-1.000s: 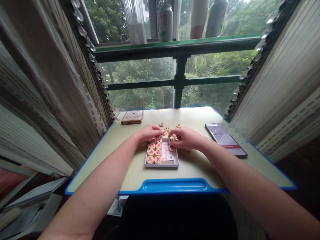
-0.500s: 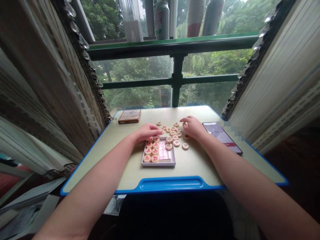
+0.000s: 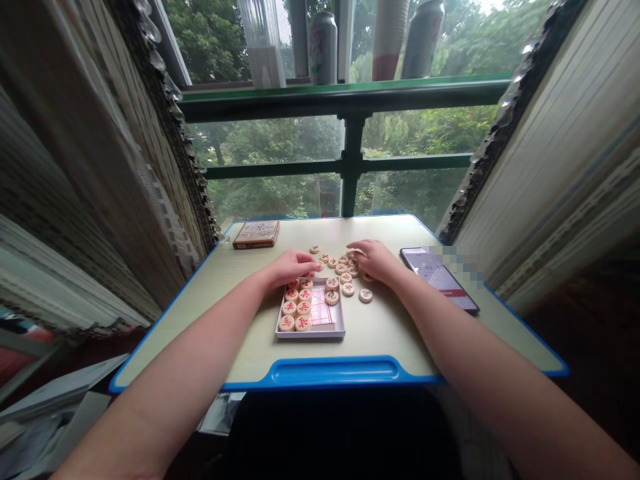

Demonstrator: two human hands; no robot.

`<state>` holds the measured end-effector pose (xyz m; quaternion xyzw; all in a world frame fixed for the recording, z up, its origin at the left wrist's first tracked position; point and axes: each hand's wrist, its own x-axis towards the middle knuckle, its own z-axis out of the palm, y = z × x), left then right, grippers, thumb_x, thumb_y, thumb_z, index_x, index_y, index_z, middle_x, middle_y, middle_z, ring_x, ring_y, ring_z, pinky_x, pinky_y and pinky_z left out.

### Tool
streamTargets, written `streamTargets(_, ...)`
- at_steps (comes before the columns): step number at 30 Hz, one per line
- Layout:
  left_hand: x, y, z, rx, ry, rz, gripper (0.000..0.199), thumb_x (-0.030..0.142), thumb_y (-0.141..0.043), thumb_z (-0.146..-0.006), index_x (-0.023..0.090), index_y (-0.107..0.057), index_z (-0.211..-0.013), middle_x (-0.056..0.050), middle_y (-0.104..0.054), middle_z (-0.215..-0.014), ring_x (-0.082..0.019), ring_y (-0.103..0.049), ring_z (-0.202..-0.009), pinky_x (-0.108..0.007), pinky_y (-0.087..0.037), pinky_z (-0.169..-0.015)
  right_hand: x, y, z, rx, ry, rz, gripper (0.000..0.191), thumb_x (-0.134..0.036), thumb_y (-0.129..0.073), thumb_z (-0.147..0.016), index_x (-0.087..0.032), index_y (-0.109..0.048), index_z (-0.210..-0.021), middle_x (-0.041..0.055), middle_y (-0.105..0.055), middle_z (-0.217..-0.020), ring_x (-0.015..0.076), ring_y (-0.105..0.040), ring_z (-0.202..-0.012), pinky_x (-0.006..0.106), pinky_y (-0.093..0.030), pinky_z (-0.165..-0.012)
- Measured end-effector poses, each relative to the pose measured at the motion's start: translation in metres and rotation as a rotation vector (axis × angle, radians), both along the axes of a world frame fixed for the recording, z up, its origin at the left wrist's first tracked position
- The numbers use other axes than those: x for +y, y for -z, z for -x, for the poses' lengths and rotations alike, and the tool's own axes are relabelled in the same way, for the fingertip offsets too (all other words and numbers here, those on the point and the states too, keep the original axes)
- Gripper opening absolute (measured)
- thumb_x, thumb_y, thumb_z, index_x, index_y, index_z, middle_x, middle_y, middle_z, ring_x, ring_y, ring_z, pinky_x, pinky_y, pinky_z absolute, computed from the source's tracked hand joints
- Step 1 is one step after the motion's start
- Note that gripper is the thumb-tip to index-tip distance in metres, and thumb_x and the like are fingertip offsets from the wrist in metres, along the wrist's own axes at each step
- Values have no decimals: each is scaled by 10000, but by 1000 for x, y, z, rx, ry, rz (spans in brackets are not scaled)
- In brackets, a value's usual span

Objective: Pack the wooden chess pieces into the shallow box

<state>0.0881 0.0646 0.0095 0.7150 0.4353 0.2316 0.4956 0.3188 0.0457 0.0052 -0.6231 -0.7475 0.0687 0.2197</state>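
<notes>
My left hand [image 3: 294, 267] is closed over the far edge of a shallow white box [image 3: 311, 335], its fingertips pinched at a round wooden xiangqi piece [image 3: 320, 266]. Inside the box, red-marked pieces [image 3: 303, 308] fill the left side in two columns. Two dark-marked pieces [image 3: 332, 297] lie at its right, beside a folded sheet with red lines [image 3: 323, 310]. My right hand [image 3: 375, 259] reaches over the loose pieces [image 3: 346, 278], fingers apart and stretched out; its fingertips are at the pieces, partly covering some. One piece [image 3: 365, 295] lies nearer me.
A phone [image 3: 440, 280] lies right of my right hand. At the far left of the blue-edged table [image 3: 200, 333] sits a brown box [image 3: 257, 235]. Cans [image 3: 323, 50] and cups stand on the window ledge, with curtains on both sides.
My right hand has moved left and its fingers now reach over the loose pieces. My left hand stays at the same piece. The whole view has shifted slightly.
</notes>
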Motion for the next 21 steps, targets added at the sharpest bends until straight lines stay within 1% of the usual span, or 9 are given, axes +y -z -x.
streamTargets(2,0,1,0,-8,-16,-8,386,479,-690,-637,121,-692,-781,-41,-625,-654,-120,-532,-611,-242,-375,-559,1,1,1,-5,-49,7,336,-211,-436,-871,-182,-660,-1119,80,-647,-1142,185,-559,-1046,282,-381,-953)
streamTargets(4,-1,2,-1,12,-39,-13,388,484,-686,-641,127,-694,-795,-37,-629,-657,-110,-513,-577,-234,-349,-521,2,2,2,-25,-68,25,318,-228,-431,-880,-178,-681,-1070,77,-663,-1098,179,-573,-1006,276,-391,-931)
streamTargets(6,-2,2,-2,20,-49,-16,384,479,-691,-638,132,-696,-802,-36,-637,-667,-109,-511,-570,-231,-344,-511,3,2,3,-40,-34,27,292,-241,-456,-870,-175,-698,-1019,78,-673,-1054,181,-582,-969,273,-403,-905)
streamTargets(8,-4,1,-3,-9,-44,-30,374,466,-701,-633,133,-701,-804,-39,-647,-680,-115,-527,-596,-236,-376,-545,3,1,3,-25,7,20,269,-242,-492,-850,-176,-698,-1010,83,-672,-1036,183,-585,-940,272,-416,-875)
streamTargets(11,-5,1,-5,-74,-24,-78,382,497,-675,-652,124,-713,-728,-63,-666,-727,-122,-537,-637,-255,-421,-621,0,1,5,79,46,40,292,-202,-511,-828,-189,-666,-1075,67,-670,-996,153,-597,-829,243,-447,-773)
streamTargets(14,-6,-1,-6,-90,-2,-94,480,589,-626,-663,118,-714,-655,-89,-676,-767,-129,-528,-643,-272,-428,-639,-4,0,9,211,67,70,372,-135,-485,-809,-211,-621,-1146,35,-666,-936,115,-585,-707,207,-452,-673)
streamTargets(16,-8,-2,-7,-76,-8,-73,532,634,-614,-647,114,-723,-683,-94,-676,-764,-138,-530,-654,-272,-416,-623,-4,0,10,234,61,72,364,-137,-480,-809,-210,-630,-1133,39,-655,-942,114,-583,-715,205,-453,-689)
streamTargets(19,-9,-4,-7,-54,-30,-42,582,666,-606,-632,107,-729,-735,-102,-680,-772,-150,-537,-673,-267,-393,-600,-3,0,11,193,46,67,298,-211,-501,-829,-186,-669,-1074,76,-626,-1015,134,-590,-810,224,-449,-777)
streamTargets(21,-10,-5,-7,-51,-36,-35,595,675,-604,-626,104,-728,-736,-109,-685,-791,-154,-543,-682,-267,-385,-595,-1,0,12,144,13,63,286,-252,-501,-843,-173,-686,-1047,95,-616,-1050,154,-587,-885,245,-430,-850)
